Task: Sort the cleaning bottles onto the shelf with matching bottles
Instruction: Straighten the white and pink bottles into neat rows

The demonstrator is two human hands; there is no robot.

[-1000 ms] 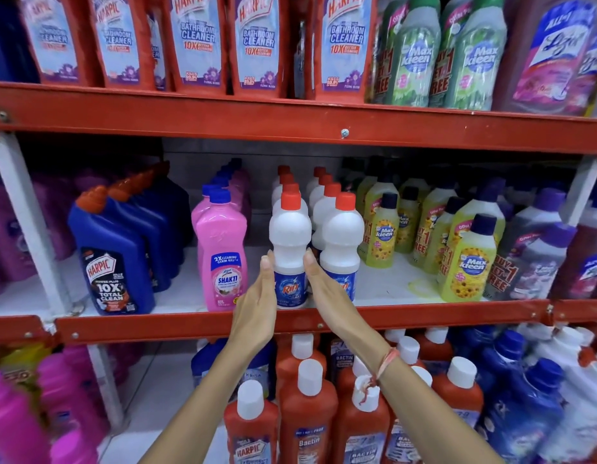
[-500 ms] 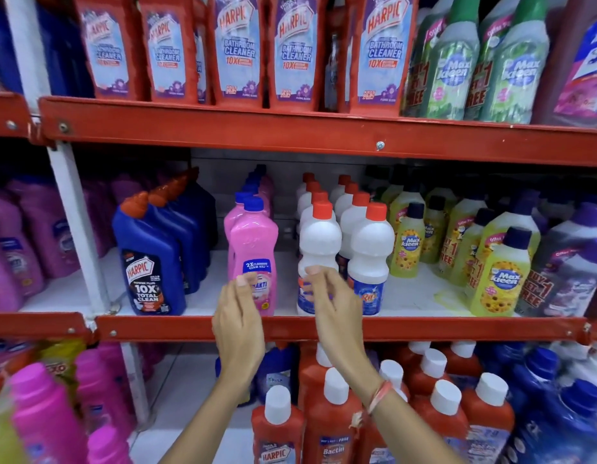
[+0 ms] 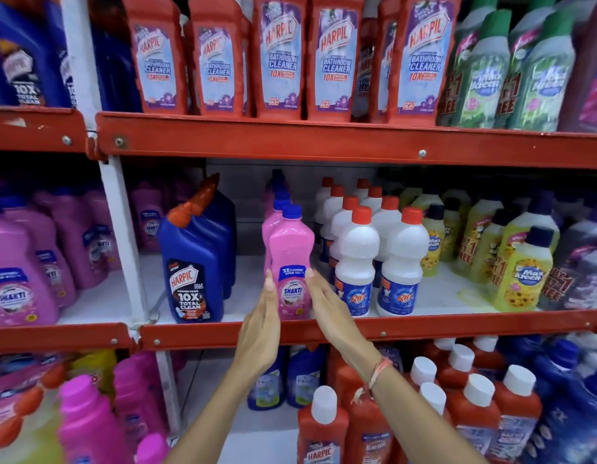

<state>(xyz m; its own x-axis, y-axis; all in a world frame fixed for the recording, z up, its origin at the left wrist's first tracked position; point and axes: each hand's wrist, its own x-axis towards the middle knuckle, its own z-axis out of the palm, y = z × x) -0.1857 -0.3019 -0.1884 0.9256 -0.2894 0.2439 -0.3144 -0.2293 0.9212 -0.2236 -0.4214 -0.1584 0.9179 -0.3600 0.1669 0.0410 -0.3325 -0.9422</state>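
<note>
Your left hand [image 3: 262, 324] and right hand [image 3: 334, 314] flank the front pink Shakti bottle [image 3: 291, 262] at frame centre, fingers flat against its 2 sides near the label, palms apart, not wrapped around it. The bottle stands upright on the middle shelf [image 3: 357, 328], long axis vertical, blue cap up, label facing you. More pink bottles line up behind it. Just left stands the blue Harpic bottle [image 3: 191, 272], nozzle angled up-right. Just right, 2 rows of white Rin bottles [image 3: 379, 262], red caps up, run back into the shelf.
</note>
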